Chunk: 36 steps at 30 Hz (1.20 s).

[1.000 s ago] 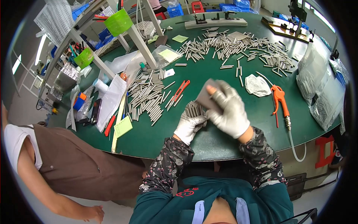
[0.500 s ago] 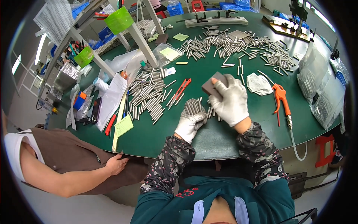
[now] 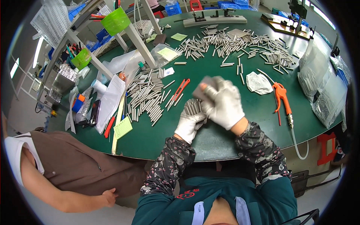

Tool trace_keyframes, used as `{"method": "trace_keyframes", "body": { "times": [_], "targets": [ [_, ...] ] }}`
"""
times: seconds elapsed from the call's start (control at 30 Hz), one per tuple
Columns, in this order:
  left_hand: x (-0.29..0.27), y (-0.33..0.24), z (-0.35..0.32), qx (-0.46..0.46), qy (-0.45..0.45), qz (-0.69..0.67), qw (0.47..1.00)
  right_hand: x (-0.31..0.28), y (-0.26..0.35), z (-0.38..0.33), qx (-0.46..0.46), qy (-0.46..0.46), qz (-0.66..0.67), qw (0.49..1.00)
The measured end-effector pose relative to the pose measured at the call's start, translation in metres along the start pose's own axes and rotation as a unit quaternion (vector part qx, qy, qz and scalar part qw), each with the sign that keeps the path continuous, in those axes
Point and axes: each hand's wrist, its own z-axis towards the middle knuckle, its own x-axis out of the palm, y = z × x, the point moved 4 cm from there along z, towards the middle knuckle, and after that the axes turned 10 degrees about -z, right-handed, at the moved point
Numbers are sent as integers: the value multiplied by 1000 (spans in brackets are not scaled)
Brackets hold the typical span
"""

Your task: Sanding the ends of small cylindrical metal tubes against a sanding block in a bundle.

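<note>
1. Left hand, in a white glove, was curled closed around a bundle of metal rods; the rod ends stood up out of the fist toward 12 o'clock.
2. Right hand, also gloved, was closed on a grey flat pad, fingers folded over its edge. The pad sat at the hand's 10 o'clock, just above the rod ends. Whether pad and rods touched could not be told.
3. The two hands were pressed together over the near edge of the green table, the right at the left's 2 o'clock.
4. A spread of loose rods lay on the table at 9 o'clock from the hands, near but apart.
5. An orange-handled cutter lay between that spread and the hands, at about 10 o'clock.
6. A crumpled white cloth lay at 2 o'clock from the right hand; an orange air gun with its hose lay at 3 o'clock.
7. A larger scatter of rods lay at 12 o'clock, well apart across the table.
8. Another person in a brown garment sat at 8 o'clock, beside the table edge.
</note>
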Motion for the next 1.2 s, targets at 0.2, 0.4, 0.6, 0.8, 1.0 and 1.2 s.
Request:
{"method": "trace_keyframes", "body": {
  "times": [0.2,0.4,0.6,0.8,1.0,1.2],
  "targets": [
    [21,-2,-6,39,-114,-131,984,-3,21,-10,-149,12,101,984],
    [9,-1,-1,58,-7,10,998,-11,-1,-6,-67,-24,102,992],
    [1,-2,-3,-28,-1,38,999,2,-52,-3,57,-56,-3,997],
    [2,-5,-3,-25,1,81,996,2,-51,-11,73,-63,53,994],
    [17,-8,-5,27,11,31,999,2,-9,-13,-64,-29,95,993],
    [19,-7,-6,10,-9,130,991,-10,-21,-18,-102,-84,169,977]
  ]
}}
